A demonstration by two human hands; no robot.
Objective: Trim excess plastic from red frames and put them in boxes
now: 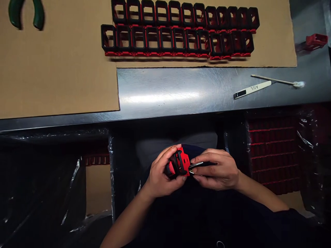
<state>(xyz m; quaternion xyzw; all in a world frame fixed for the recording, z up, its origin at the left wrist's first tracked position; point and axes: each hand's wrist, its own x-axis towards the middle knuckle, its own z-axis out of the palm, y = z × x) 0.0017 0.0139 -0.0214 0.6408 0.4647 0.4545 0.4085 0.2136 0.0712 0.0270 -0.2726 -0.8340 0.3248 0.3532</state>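
My left hand [162,174] is wrapped round a red and black plastic housing [184,160], held above my lap below the table edge. The housing's red face points to the right, towards my other hand. My right hand [218,169] pinches slim metal tweezers [197,165], their tips at the red face. Whether the tips touch the housing or reach inside it cannot be made out. The fingers of my left hand hide part of the black frame.
Two rows of black and red housings [139,38] stand on cardboard [64,75] on the metal table [165,89]. A white-handled tool [254,90] crosses a white-tipped stick [274,79]. Green-handled pliers [15,13] lie far left; a red part [316,41] lies far right. Plastic-lined boxes flank my lap.
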